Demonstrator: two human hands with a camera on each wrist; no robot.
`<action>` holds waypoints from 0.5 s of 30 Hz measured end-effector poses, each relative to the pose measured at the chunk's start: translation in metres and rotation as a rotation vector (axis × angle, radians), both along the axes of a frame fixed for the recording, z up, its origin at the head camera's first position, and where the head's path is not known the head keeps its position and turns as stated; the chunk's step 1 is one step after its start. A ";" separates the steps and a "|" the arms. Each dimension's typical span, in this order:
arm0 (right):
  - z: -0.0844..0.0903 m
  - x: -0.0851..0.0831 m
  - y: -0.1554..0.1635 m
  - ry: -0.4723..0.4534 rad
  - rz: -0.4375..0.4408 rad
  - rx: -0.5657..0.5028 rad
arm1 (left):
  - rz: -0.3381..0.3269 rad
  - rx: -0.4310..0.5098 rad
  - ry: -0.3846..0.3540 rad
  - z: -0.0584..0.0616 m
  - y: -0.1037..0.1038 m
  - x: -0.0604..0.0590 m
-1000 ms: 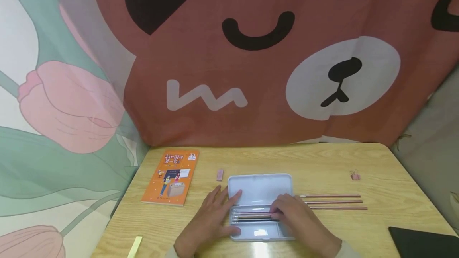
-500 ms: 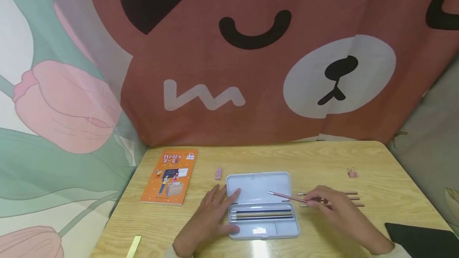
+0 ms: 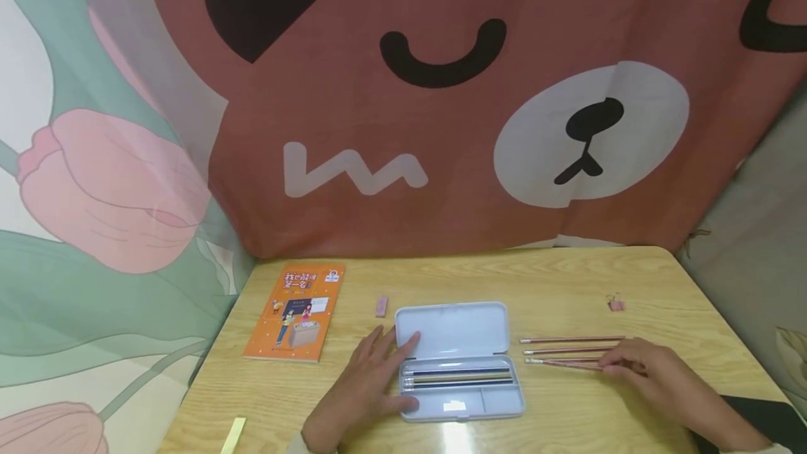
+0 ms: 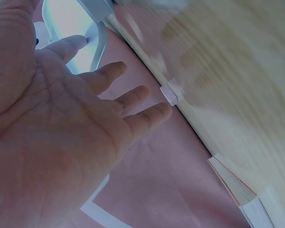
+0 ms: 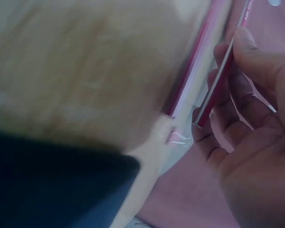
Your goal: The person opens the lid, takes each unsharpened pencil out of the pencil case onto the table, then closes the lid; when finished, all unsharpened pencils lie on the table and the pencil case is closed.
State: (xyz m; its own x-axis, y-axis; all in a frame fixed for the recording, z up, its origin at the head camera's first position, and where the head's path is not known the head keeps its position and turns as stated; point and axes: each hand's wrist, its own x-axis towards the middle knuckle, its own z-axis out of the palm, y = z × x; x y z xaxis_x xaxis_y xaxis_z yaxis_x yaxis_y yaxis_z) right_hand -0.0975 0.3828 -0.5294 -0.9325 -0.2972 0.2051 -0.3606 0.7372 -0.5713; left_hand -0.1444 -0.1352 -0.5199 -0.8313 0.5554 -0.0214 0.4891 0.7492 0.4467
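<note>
1. The right hand (image 3: 643, 370) sits at lower right of the head view, fingers curled round a pink pencil (image 3: 564, 363) that lies low at the near edge of a row of pencils (image 3: 570, 345) on the table (image 3: 567, 279). The right wrist view confirms the pinch: thumb and fingers (image 5: 242, 47) close on the shaft.
2. The held pencil's long axis runs left to right across the frame, nearly parallel to the 2 pencils above it, its free end pointing toward the pencil case (image 3: 454, 359).
3. The case lies open at lower centre, just left of the row, with several pencils in its tray. The left hand (image 3: 368, 387) rests flat and spread against the case's left side, holding nothing.
4. The right hand is much the nearer to the row; the left is across the case.
5. 0.5 s ago the pencil was raised and tilted over the case's right end; now it is down with the row, and the right hand has moved right.
</note>
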 end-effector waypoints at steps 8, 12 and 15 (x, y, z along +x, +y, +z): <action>-0.018 -0.006 0.003 0.199 0.074 0.089 | -0.005 0.007 -0.002 -0.001 -0.002 0.000; -0.020 -0.010 0.000 0.264 0.100 0.127 | -0.001 0.007 0.000 -0.001 -0.001 -0.001; -0.019 -0.010 -0.002 0.272 0.098 0.164 | 0.005 0.012 -0.001 -0.001 -0.001 0.000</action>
